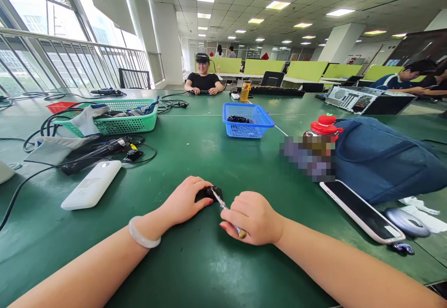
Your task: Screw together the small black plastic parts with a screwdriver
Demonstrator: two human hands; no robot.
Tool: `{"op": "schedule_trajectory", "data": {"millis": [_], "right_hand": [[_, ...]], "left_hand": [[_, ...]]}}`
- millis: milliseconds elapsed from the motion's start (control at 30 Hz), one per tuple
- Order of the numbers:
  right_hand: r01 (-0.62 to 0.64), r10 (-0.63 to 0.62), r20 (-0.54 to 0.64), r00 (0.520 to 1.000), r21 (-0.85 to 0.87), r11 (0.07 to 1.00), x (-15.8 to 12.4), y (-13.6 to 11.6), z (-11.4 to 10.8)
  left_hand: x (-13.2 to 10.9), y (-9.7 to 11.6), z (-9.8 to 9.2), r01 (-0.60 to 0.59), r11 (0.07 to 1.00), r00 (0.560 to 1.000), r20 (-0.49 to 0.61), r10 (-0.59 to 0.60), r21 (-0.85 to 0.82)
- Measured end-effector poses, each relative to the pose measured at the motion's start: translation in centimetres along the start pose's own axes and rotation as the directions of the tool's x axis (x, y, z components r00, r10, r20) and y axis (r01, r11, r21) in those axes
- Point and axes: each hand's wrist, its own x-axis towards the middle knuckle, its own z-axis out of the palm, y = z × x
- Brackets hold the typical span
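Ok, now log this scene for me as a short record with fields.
Left hand: steadies a small black part
Right hand: grips a screwdriver, its tip at the black part
Surface: green table
Farther ahead: blue basket with dark items inside
To the left: white device, green basket
To the right: phone, dark blue bag

There's your pale, rounded bangle (135, 234) circling the left wrist (156, 225), slim ring (194, 181) on your left hand (184, 200), red nail polish (210, 201) there and on your right hand (254, 217)!
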Motion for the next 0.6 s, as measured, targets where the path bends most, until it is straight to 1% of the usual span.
{"op": "schedule_trajectory", "data": {"millis": [100, 300, 467, 600], "right_hand": [[0.051, -0.051, 0.014, 0.999, -0.045, 0.998, 0.02, -0.27, 0.29], [0.039, -0.04, 0.0, 0.999, -0.081, 0.996, 0.14, -0.43, 0.41], [0.049, -0.049, -0.002, 0.999, -0.111, 0.993, -0.1, -0.32, 0.26], [0.058, -0.06, -0.015, 0.998, -0.1, 0.993, -0.23, -0.28, 0.15]], "left_hand": [[-0.04, 0.01, 0.02, -0.003, 1.0, 1.0, -0.004, 0.003, 0.009], [-0.1, 0.04, 0.0, 0.01, 1.0, 1.0, 0.013, -0.01, 0.003], [-0.06, 0.11, -0.02, -0.006, 1.0, 1.0, -0.004, 0.006, 0.008], [-0.11, 0.17, -0.08, -0.005, 1.0, 1.0, 0.005, 0.005, 0.012]]}}
